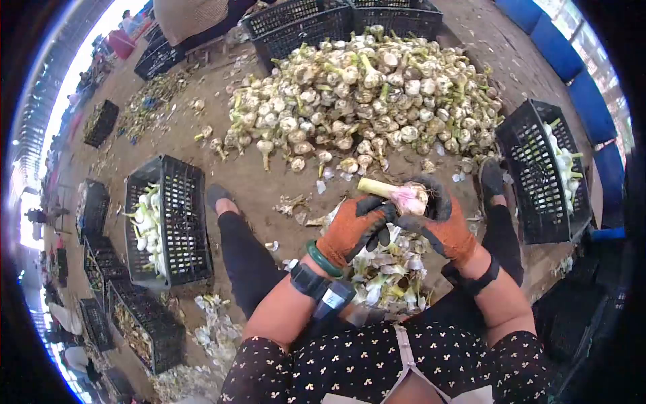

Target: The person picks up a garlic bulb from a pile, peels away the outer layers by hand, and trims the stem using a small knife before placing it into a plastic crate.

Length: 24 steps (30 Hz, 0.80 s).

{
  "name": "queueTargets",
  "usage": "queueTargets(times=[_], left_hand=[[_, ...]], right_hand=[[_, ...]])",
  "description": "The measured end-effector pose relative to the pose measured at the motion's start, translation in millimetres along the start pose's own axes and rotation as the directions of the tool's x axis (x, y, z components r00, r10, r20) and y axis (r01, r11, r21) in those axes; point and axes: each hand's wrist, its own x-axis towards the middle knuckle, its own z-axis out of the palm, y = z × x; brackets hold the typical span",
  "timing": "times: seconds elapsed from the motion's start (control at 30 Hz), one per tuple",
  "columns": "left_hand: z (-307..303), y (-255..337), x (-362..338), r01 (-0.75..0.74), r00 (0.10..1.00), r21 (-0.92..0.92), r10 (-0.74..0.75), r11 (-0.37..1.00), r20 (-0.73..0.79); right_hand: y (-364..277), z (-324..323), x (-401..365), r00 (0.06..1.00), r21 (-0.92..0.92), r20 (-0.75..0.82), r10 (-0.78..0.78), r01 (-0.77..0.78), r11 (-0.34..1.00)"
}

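Note:
Both my hands wear orange gloves with dark grey fingers and meet in front of me at a garlic bulb. The bulb is pinkish, with roots at its right end and a thick pale-green stem pointing left. My right hand is closed round the root end, thumb below. My left hand is closed against the underside of the stem and bulb; its fingertips are partly hidden. Below my hands lies a heap of loose garlic skins and leaves between my legs.
A large pile of unpeeled garlic lies ahead, with black crates behind it. A crate of cleaned garlic stands at my left, another crate at my right. More crates stand farther left. A person is at the top.

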Motion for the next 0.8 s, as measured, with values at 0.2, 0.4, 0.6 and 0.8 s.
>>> queueTargets(times=[0.2,0.4,0.6,0.8], left_hand=[[-2,-3,7,0.003,0.97,0.102,0.022,0.995,-0.243],[-16,9,5,-0.048,0.993,0.583,0.102,0.811,-0.061],[-16,-2,5,0.022,0.975,0.318,0.05,0.948,-0.218],[-6,5,2,0.018,0.979,-0.19,-0.056,0.982,-0.196]], right_hand=[[7,11,3,0.967,-0.47,0.015,-0.254,0.231,0.852],[5,-1,9,0.953,0.517,0.093,0.288,-0.293,0.804],[11,5,5,0.973,0.279,0.147,0.178,-0.214,0.936],[9,5,10,0.92,0.569,0.263,0.291,-0.392,0.723]])
